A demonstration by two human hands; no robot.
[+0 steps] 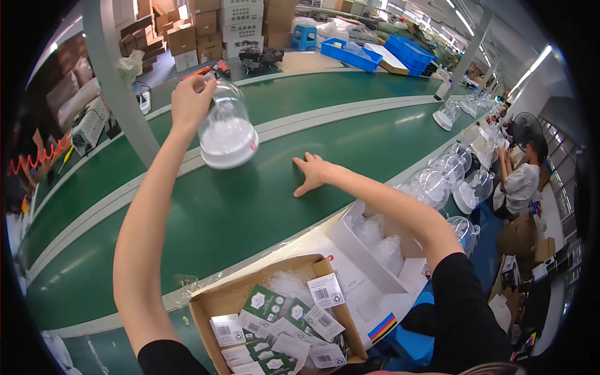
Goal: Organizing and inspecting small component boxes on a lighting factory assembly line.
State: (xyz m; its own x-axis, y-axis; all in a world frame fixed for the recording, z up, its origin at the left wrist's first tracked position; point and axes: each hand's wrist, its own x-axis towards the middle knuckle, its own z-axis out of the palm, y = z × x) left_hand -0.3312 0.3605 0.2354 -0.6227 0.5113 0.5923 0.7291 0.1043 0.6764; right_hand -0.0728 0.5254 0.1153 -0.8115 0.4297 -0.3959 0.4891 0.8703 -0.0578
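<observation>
At the upper left, my left hand (190, 103) pinches the top of a clear dome with a white base (228, 134). The dome hangs a little tilted over the green conveyor belt (262, 215), its base near or on the belt; I cannot tell which. White material fills the lower part of the dome. My right hand (311, 173) is empty, fingers spread, low over the belt or resting on it, to the right of the dome.
Nearest me, a cardboard box (203, 322) holds several green and white tags. A white box (353, 240) with plastic-wrapped pieces stands beside it. More clear domes (431, 184) crowd the belt's right edge. A co-worker (522, 172) sits farther right; a metal post (119, 75) rises at left.
</observation>
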